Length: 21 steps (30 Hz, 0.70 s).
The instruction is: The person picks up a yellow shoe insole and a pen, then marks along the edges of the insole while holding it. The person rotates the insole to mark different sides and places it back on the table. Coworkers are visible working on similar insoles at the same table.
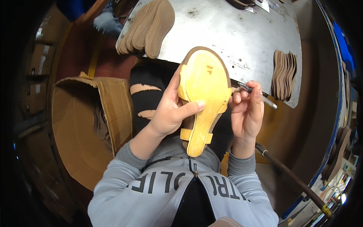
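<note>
My left hand (172, 109) is closed on a yellow sole-shaped template (204, 94) with side tabs, its thumb pressed on the face. Behind the template is a brown insole (225, 70), whose edge shows along the wide end and the narrow part. Small dark marks show near the template's wide end. Between the fingers of my right hand (247, 111) is a pen (268, 101) with a clear barrel, held right beside the template's right edge. Whether those fingers touch the edge I cannot tell.
Brown insoles (160, 30) lie fanned on the metal table (211, 26) at far left, with another row (283, 73) at right. A cardboard box (75, 136) holding insoles stands to my left. A bar (295, 176) runs at lower right. Another person's arm (90, 13) shows at upper left.
</note>
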### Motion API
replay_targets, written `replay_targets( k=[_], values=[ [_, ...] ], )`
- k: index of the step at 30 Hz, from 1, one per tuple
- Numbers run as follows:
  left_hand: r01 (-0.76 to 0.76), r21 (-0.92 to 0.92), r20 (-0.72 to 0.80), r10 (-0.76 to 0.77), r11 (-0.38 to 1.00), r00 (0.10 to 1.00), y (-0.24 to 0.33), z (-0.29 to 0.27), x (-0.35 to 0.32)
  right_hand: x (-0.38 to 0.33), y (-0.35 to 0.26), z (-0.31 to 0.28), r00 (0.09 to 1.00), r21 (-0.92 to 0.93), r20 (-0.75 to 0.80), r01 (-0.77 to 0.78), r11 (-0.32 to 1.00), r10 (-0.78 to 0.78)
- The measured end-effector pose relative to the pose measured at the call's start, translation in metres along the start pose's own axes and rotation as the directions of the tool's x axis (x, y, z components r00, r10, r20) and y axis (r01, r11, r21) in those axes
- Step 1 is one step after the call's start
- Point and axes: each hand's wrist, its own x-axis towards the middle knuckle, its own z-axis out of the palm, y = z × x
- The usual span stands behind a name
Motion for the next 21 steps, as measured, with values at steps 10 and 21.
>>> replay_targets(
  k=[10,21],
  values=[
    [0.008,0.098,0.030,-0.011,0.995,0.999,0.011,-0.005,-0.007,-0.010,-0.006,0.022,0.943,-0.369,0.157,0.331,0.869,-0.293],
    [-0.097,0.155,0.127,0.078,0.983,0.989,0.016,0.000,-0.015,-0.021,-0.027,0.031,0.888,-0.699,0.329,0.459,0.548,-0.323]
  ],
)
